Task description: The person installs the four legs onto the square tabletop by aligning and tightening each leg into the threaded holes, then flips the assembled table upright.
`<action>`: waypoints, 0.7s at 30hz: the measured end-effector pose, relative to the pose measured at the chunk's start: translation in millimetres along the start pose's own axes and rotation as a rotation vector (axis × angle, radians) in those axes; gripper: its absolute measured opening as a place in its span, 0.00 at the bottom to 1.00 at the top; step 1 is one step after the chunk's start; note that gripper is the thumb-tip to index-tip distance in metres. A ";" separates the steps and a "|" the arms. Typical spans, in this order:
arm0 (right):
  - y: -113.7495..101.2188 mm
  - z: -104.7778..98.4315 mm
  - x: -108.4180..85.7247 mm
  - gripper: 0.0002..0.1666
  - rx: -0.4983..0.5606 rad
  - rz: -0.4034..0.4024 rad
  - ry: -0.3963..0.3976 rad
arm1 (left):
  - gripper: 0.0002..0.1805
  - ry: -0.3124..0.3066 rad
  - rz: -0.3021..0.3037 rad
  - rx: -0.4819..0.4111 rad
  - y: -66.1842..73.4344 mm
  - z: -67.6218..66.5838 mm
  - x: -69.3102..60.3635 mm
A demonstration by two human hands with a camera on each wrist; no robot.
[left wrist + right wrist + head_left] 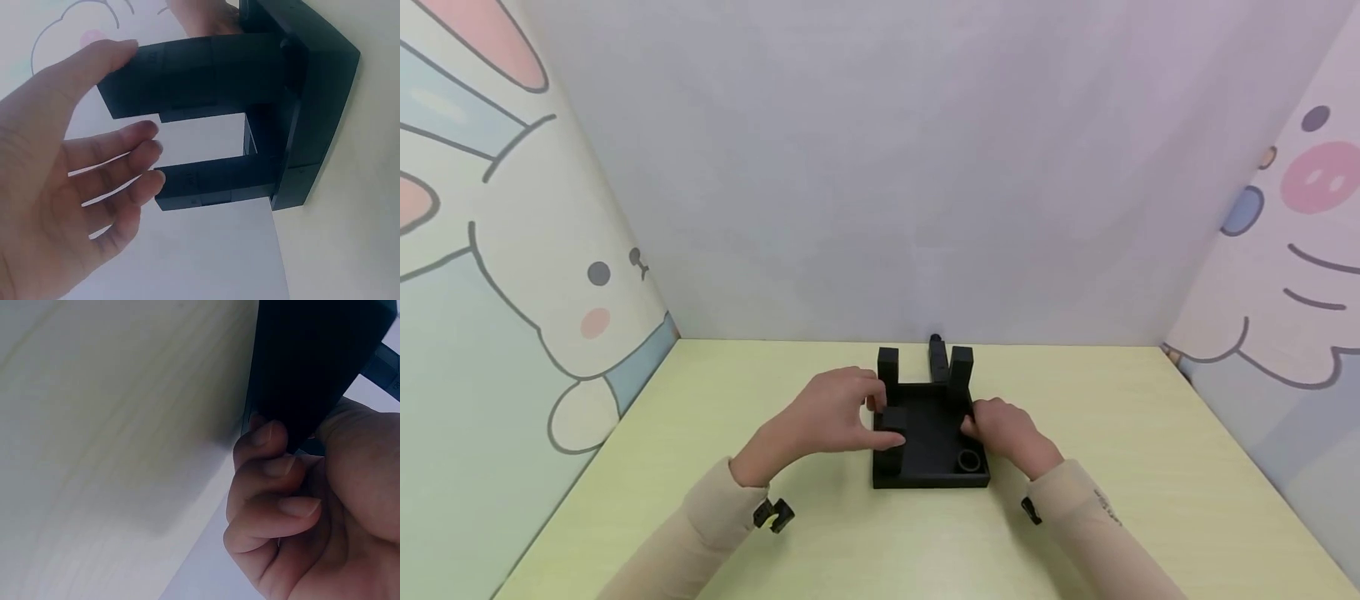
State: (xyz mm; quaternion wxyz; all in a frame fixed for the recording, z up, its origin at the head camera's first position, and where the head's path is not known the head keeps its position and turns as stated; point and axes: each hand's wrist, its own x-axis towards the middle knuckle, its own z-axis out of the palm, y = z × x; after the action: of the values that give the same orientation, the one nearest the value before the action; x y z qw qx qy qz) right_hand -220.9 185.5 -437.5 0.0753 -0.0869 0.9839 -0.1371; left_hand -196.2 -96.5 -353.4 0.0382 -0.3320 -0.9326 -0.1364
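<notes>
Beige sleeve (pixel 703 512) nearest us; our left hand (pixel 835 414) half-spread, thumb touching front post (pixel 892 417) of black tray (pixel 932 437); rear post (pixel 888 362) beyond; right hand (pixel 1009 431) pinching tray's edge; ring (pixel 968 452) nearby.

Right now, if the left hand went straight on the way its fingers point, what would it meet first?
Probably the back-left post of the black tray; the left hand looks very near it, though whether they touch is unclear.
</notes>
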 end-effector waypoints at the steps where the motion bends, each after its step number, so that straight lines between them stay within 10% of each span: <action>1: -0.1 -0.1 0.0 0.15 0.000 0.000 0.001 | 0.23 0.030 0.002 0.026 2.1 0.7 -1.3; 9: 0.0 0.6 0.2 0.14 0.001 0.000 0.000 | 0.23 0.136 0.043 0.150 12.6 5.3 -3.9; 21: -0.7 0.0 -0.2 0.14 0.001 0.009 -0.002 | 0.20 -0.101 0.115 -0.151 4.6 -4.9 -4.7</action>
State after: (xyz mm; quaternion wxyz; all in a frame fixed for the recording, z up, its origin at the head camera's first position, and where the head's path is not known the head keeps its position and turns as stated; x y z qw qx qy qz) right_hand -220.6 184.8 -437.2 0.0770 -0.0827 0.9840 -0.1374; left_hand -189.7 -97.3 -348.4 -0.0260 -0.3933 -0.8998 -0.1871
